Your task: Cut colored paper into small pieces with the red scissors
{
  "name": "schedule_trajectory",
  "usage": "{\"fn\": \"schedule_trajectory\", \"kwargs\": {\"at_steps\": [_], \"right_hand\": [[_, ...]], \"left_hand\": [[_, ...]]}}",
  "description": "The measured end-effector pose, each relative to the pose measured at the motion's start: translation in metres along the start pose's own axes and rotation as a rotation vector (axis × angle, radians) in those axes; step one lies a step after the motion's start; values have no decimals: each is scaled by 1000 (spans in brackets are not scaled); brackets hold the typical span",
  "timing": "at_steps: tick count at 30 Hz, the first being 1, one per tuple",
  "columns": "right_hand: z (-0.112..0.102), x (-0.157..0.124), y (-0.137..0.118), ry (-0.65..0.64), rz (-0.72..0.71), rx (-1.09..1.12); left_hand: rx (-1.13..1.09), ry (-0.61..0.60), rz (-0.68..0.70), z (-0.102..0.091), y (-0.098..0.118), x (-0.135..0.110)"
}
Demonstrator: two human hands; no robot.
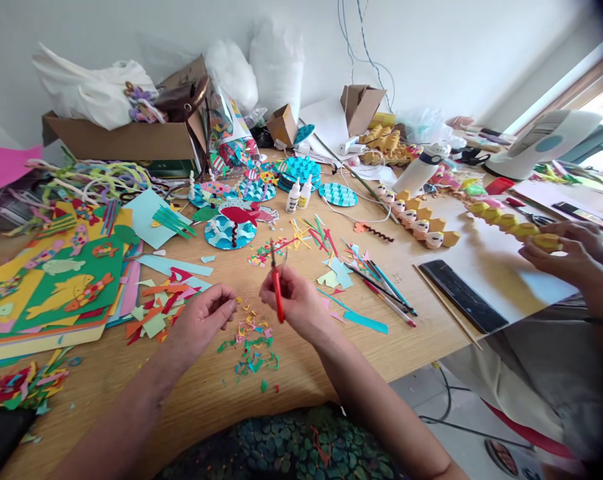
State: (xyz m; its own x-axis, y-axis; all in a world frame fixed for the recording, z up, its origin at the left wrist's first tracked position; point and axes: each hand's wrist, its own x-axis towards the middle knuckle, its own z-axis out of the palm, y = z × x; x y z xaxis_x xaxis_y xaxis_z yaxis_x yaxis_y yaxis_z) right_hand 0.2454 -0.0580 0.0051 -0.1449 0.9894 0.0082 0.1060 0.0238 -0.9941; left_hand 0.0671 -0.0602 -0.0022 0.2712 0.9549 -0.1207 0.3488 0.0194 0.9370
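Right hand [301,303] closed round red scissors [278,293]; left hand [204,321], left of the scissors, curled, hold unclear. White bottles [293,198] beyond the scissors, labels illegible.

Wooden table [301,370] under scattered paper scraps [255,363]

The right hand [294,300] hides part of the red-handled metal scissors [278,288], the curled left hand [206,317] conceals its palm, the view's left edge crops a bright pink paper sheet [4,172], and two small white-capped plastic bottles [292,199] bear illegible lettering.
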Motion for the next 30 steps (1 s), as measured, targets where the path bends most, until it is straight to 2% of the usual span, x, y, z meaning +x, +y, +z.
{"fn": "schedule_trajectory", "kwargs": {"at_steps": [4,7,10,13,24,28,30], "right_hand": [[-31,12,7,231,-114,-134],[-43,18,22,404,-154,-262],[-45,20,35,425,-135,-330],[-44,21,39,396,-137,-379],[-45,21,40,370,-133,-406],[-46,22,39,383,-121,-401],[-46,22,39,395,-122,-400]], "left_hand": [[356,-72,58,-4,-5,40],[480,-74,91,-2,-4,76],[545,-90,102,2,-7,104],[596,-116,109,3,-12,120],[695,-93,116,2,-17,132],[711,-106,148,3,-12,125],[708,-170,185,8,-8,116]]}}
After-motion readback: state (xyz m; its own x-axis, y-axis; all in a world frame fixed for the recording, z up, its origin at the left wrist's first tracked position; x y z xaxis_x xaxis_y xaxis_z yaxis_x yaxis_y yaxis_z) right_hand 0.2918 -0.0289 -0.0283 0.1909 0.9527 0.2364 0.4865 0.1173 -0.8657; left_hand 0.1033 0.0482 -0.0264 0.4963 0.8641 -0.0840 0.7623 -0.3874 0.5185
